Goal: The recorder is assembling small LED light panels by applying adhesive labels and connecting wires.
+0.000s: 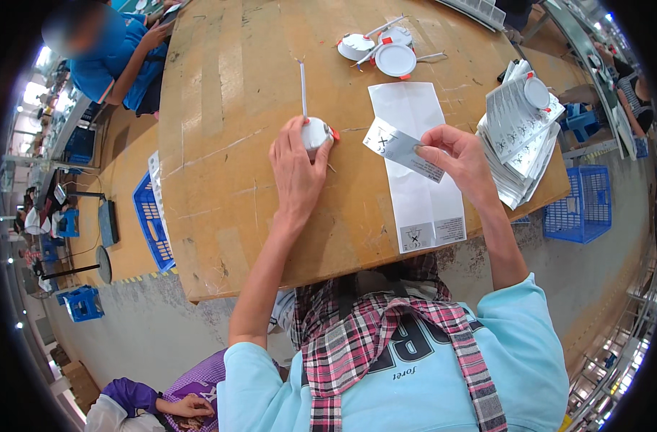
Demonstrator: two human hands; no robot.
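Note:
My left hand (294,173) is wrapped round a small white downlight (315,134), which rests on the wooden table. A white cable with bare wire ends sticks out of it toward the far side, and a red clip shows at its right. Between the thumb and fingers of my right hand (454,153) is a silver printed label (395,146), held above a white backing sheet (428,205). One printed label remains on the near end of that sheet. Just right of my right hand lies a thick stack of silver label sheets (514,137).
Several more downlights (395,60) with red clips sit at the far middle of the table (228,165); another downlight (536,93) lies on the label stack. Blue crates (579,205) stand beyond the right and left edges. A person in blue (120,61) is at the far left.

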